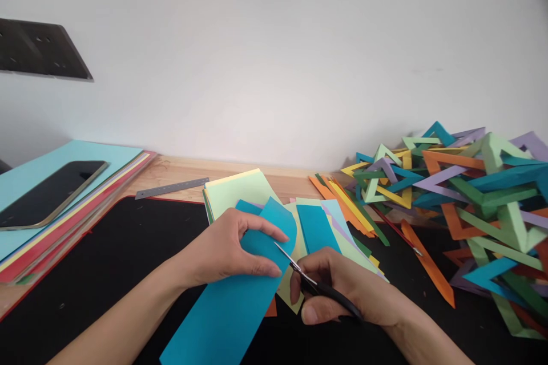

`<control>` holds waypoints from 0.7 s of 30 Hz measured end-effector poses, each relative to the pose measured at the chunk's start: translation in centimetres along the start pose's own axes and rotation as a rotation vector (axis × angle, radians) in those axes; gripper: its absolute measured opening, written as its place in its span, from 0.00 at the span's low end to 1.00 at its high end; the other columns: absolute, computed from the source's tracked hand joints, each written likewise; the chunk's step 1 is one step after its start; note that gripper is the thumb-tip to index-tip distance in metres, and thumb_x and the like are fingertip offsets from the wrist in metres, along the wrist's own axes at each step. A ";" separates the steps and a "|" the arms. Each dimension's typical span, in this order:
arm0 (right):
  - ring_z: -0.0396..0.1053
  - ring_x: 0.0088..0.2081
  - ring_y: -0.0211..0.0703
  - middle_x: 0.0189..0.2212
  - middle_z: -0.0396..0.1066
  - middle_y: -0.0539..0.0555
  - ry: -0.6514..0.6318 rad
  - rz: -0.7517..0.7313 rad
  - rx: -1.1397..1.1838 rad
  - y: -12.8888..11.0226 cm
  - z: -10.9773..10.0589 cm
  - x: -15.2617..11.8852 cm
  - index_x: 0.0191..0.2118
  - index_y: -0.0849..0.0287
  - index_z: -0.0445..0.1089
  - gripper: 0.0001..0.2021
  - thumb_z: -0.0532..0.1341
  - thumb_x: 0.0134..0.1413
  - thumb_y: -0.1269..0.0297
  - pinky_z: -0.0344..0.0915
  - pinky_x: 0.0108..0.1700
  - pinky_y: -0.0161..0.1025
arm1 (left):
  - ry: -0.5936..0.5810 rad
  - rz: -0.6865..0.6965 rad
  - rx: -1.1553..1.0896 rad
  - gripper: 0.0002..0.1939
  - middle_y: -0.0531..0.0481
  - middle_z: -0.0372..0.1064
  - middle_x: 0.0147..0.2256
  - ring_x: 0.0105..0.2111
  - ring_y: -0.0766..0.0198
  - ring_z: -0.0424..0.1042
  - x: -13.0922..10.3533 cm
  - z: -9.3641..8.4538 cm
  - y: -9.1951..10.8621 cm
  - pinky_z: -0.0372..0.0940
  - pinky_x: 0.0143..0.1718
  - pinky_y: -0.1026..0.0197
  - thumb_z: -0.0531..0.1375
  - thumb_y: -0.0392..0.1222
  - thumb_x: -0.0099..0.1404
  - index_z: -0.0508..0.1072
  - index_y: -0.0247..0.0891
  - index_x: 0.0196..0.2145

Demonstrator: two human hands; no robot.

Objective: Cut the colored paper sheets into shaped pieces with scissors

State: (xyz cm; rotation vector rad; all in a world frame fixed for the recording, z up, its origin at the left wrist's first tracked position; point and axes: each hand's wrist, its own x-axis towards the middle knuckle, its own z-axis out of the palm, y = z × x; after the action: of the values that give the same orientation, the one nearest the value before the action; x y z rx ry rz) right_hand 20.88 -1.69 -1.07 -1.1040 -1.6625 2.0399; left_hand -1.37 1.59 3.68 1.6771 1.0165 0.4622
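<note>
My left hand (233,242) grips a long blue paper strip (222,313), thumb and fingers on either side of it near the far end. That strip slants from the lower left up to the middle, with its far end curling up. In my right hand (342,285) are black-handled scissors (314,285). Their metal blades point up and left and meet the strip's right edge just beside my left fingertips. Whether the blades are parted cannot be made out. Behind my hands lie a folded blue paper piece (317,227) and a light green paper stack (237,193).
Many folded paper triangles (488,194) pile up at the right, near orange and yellow strips (346,205). A phone (51,194) rests on coloured sheets (115,154) at the left. A metal ruler (171,188) lies behind the black mat (107,274). A wall stands behind.
</note>
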 end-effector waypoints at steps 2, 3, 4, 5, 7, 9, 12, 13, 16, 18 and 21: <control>0.53 0.22 0.30 0.23 0.62 0.48 -0.006 -0.003 0.014 0.0 0.0 0.0 0.33 0.63 0.71 0.20 0.70 0.41 0.50 0.46 0.23 0.30 | -0.023 -0.013 -0.007 0.21 0.55 0.69 0.28 0.29 0.66 0.65 0.0 -0.1 0.1 0.57 0.26 0.69 0.71 0.47 0.46 0.79 0.38 0.38; 0.53 0.22 0.30 0.23 0.62 0.48 -0.011 -0.007 0.019 0.0 0.0 0.0 0.32 0.63 0.71 0.20 0.69 0.41 0.50 0.46 0.23 0.30 | -0.030 -0.019 -0.007 0.21 0.55 0.69 0.29 0.29 0.65 0.65 0.0 -0.1 0.1 0.57 0.26 0.69 0.71 0.47 0.46 0.79 0.38 0.39; 0.53 0.21 0.30 0.23 0.62 0.48 -0.017 -0.010 0.022 0.0 0.0 0.0 0.33 0.64 0.71 0.20 0.69 0.41 0.51 0.47 0.22 0.30 | -0.032 -0.022 -0.005 0.21 0.54 0.69 0.29 0.30 0.65 0.65 -0.1 -0.2 0.1 0.57 0.26 0.68 0.70 0.47 0.46 0.79 0.38 0.39; 0.53 0.21 0.29 0.23 0.62 0.48 -0.020 -0.013 0.025 0.0 0.0 0.0 0.33 0.64 0.71 0.20 0.69 0.41 0.51 0.47 0.22 0.30 | -0.031 -0.022 -0.001 0.21 0.54 0.68 0.28 0.30 0.65 0.65 -0.1 -0.2 0.1 0.57 0.26 0.68 0.70 0.47 0.46 0.79 0.38 0.39; 0.53 0.20 0.29 0.23 0.62 0.48 -0.019 -0.011 0.025 0.1 0.0 0.1 0.33 0.64 0.72 0.20 0.70 0.41 0.51 0.47 0.21 0.29 | -0.022 -0.013 0.007 0.20 0.55 0.68 0.28 0.31 0.65 0.65 -0.1 -0.2 0.1 0.57 0.26 0.68 0.70 0.47 0.47 0.79 0.39 0.39; 0.53 0.20 0.29 0.22 0.63 0.47 -0.013 -0.007 0.030 0.1 0.0 0.1 0.33 0.64 0.72 0.20 0.70 0.41 0.51 0.47 0.21 0.29 | -0.014 -0.006 -0.001 0.20 0.55 0.68 0.28 0.30 0.65 0.65 -0.1 -0.1 0.0 0.57 0.26 0.68 0.70 0.47 0.46 0.79 0.39 0.38; 0.52 0.18 0.28 0.20 0.62 0.47 -0.006 0.009 0.037 0.3 0.0 0.1 0.33 0.63 0.72 0.19 0.70 0.41 0.51 0.47 0.19 0.28 | -0.007 -0.002 -0.014 0.20 0.55 0.70 0.28 0.28 0.66 0.65 -0.1 0.0 -0.1 0.58 0.26 0.68 0.70 0.47 0.46 0.79 0.39 0.38; 0.52 0.18 0.27 0.20 0.62 0.46 -0.003 0.015 0.038 0.3 0.0 0.1 0.33 0.63 0.73 0.19 0.70 0.40 0.51 0.47 0.19 0.28 | -0.005 -0.001 -0.012 0.20 0.55 0.70 0.29 0.29 0.66 0.66 -0.1 0.0 -0.2 0.58 0.26 0.68 0.70 0.47 0.46 0.79 0.39 0.38; 0.53 0.17 0.27 0.19 0.63 0.46 0.006 0.034 0.037 0.3 0.0 0.1 0.33 0.63 0.73 0.20 0.70 0.40 0.51 0.49 0.18 0.27 | 0.005 0.014 -0.002 0.20 0.54 0.71 0.29 0.29 0.65 0.66 -0.1 0.0 -0.1 0.58 0.26 0.68 0.70 0.47 0.46 0.79 0.39 0.38; 0.55 0.17 0.28 0.19 0.63 0.46 0.018 0.048 0.033 0.1 0.1 0.1 0.33 0.63 0.73 0.21 0.70 0.38 0.50 0.51 0.18 0.27 | 0.006 0.012 0.003 0.20 0.54 0.71 0.30 0.29 0.65 0.66 -0.1 -0.1 -0.1 0.58 0.26 0.68 0.70 0.47 0.46 0.79 0.39 0.38; 0.58 0.17 0.29 0.18 0.64 0.46 0.036 0.044 0.024 -0.1 0.2 0.1 0.33 0.64 0.72 0.21 0.71 0.38 0.51 0.52 0.19 0.27 | -0.009 0.010 0.006 0.19 0.54 0.72 0.32 0.32 0.64 0.67 -0.1 0.0 0.0 0.58 0.28 0.68 0.70 0.47 0.47 0.79 0.40 0.38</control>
State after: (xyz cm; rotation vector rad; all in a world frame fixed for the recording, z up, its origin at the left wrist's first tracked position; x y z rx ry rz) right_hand 20.66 -1.74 -1.00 -1.1721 -1.6061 2.0491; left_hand -1.41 1.51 3.67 1.6884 1.0047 0.4583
